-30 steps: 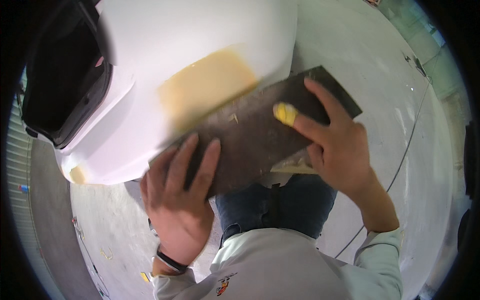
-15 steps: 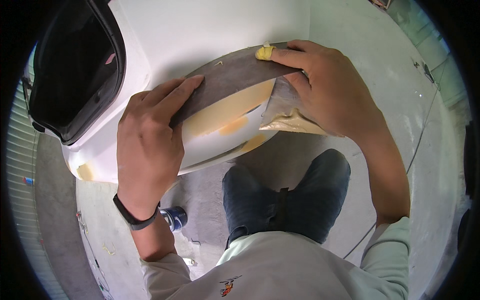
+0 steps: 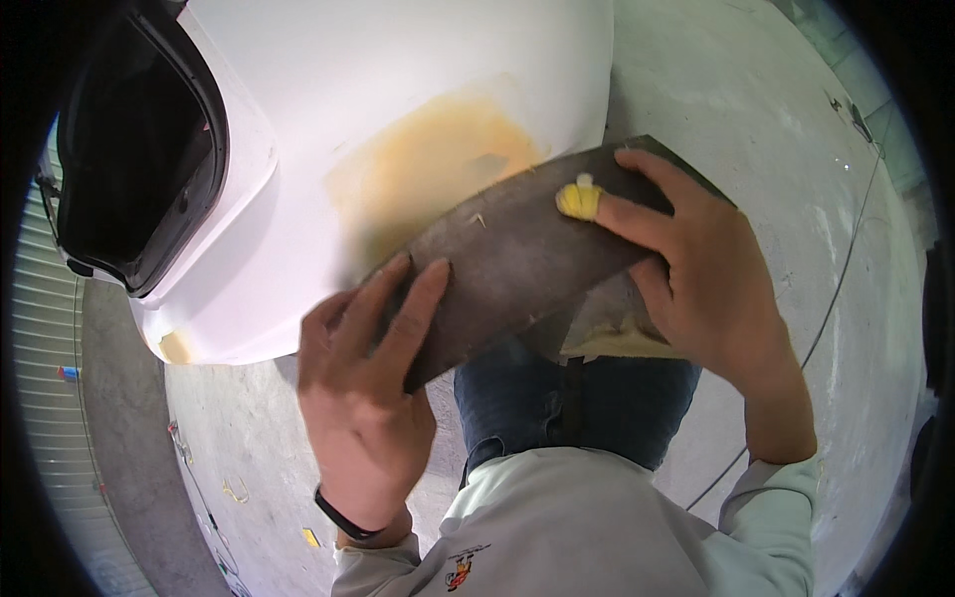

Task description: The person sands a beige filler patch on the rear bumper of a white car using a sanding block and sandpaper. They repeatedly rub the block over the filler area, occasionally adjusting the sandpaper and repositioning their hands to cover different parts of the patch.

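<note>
A wide, dark, flexible putty spreader (image 3: 517,244) is bowed between my two hands, over my lap and close to the car's edge. My left hand (image 3: 368,408) grips its near left end, fingers on top. At the far right end my right hand (image 3: 711,289) pinches it, yellow tape wrapped round one finger. Below the spreader, that hand also holds a smaller dark blade (image 3: 602,303) with beige putty (image 3: 619,340) along its edge. Beyond the spreader, a smoothed yellowish filler patch (image 3: 438,149) covers part of the white car panel (image 3: 418,50).
A dark glass window (image 3: 139,149) of the car stands at the upper left. A smaller yellow patch (image 3: 176,347) marks the car's lower corner. A thin cable (image 3: 836,279) crosses the concrete floor on the right. Ribbed wall sheeting (image 3: 52,328) lines the far left.
Both hands have drawn the spreader back toward me and off the panel, uncovering the filler patch. The smaller blade with putty has come along in my right hand.
</note>
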`<state>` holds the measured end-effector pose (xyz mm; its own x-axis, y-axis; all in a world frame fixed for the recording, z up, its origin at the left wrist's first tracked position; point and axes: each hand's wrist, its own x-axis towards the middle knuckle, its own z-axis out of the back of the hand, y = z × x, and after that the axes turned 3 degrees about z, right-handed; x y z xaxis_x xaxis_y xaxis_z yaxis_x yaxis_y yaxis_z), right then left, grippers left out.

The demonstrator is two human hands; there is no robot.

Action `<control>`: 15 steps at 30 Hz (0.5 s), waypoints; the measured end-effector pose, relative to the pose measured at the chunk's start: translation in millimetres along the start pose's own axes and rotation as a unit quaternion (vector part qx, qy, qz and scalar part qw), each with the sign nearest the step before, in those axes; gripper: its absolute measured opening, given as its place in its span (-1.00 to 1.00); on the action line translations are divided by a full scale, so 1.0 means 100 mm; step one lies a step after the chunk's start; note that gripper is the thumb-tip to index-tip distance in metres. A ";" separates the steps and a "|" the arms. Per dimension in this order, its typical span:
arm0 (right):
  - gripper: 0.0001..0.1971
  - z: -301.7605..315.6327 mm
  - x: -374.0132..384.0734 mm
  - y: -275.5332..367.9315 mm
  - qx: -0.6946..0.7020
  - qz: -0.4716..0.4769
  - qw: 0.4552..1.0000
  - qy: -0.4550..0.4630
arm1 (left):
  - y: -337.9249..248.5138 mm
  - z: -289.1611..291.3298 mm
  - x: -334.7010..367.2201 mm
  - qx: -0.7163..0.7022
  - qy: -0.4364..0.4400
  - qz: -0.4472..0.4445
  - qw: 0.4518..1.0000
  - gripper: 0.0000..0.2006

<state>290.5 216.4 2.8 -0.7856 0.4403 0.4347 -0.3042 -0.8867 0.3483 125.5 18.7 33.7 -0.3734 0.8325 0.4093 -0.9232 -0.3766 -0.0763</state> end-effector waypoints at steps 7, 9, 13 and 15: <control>-0.56 0.15 0.08 0.10 -0.059 0.041 0.997 -0.029 | 0.06 0.12 -0.03 0.053 -0.014 -0.012 0.998 -0.40; -0.59 0.10 0.32 0.00 -0.061 0.077 0.992 -0.085 | 0.24 0.12 0.25 0.055 -0.055 -0.042 0.996 -0.38; -0.64 -0.15 0.68 -0.18 -0.052 0.095 0.985 -0.134 | 0.43 0.04 0.63 0.083 -0.079 -0.074 0.991 -0.36; -0.63 -0.25 0.72 -0.20 -0.051 0.071 0.987 -0.135 | 0.43 0.00 0.67 0.086 -0.081 -0.072 0.990 -0.34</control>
<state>226.4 262.9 6.5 -0.6557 0.3198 0.6839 -0.2650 -0.9457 0.1881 60.3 58.7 57.9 -0.2074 0.8111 0.5469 -0.9314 -0.3348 0.1433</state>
